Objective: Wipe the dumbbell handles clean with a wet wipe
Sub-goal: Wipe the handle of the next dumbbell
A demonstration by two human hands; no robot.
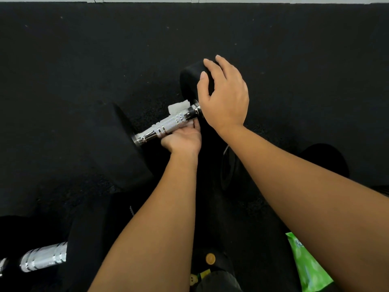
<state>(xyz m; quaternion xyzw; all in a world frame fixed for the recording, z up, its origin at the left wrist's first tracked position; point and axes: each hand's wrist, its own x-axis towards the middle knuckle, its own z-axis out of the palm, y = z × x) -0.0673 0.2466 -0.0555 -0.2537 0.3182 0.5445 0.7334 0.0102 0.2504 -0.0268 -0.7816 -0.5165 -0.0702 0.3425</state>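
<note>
1. Dumbbell handle (168,125), knurled chrome, lies on the black rubber floor (84,60); long axis runs from the near-left head (126,152) up to the far-right head (193,81).
2. Left hand (183,140) curls under the handle's mid-to-right part, fingers pressing a white wet wipe (177,106) to the bar; wipe peeks out on the far side.
3. Right hand (225,95) lies spread on the far-right head, steadying, w/ nothing pinched.
4. Judgement: left hand does the wiping; untouched stretch prob. lies toward the near-left head, so the stroke goes that way along the axis.
5. Second handle (44,257) sits well near-left of the first; green wipe pack (309,268) well near-right.
</note>
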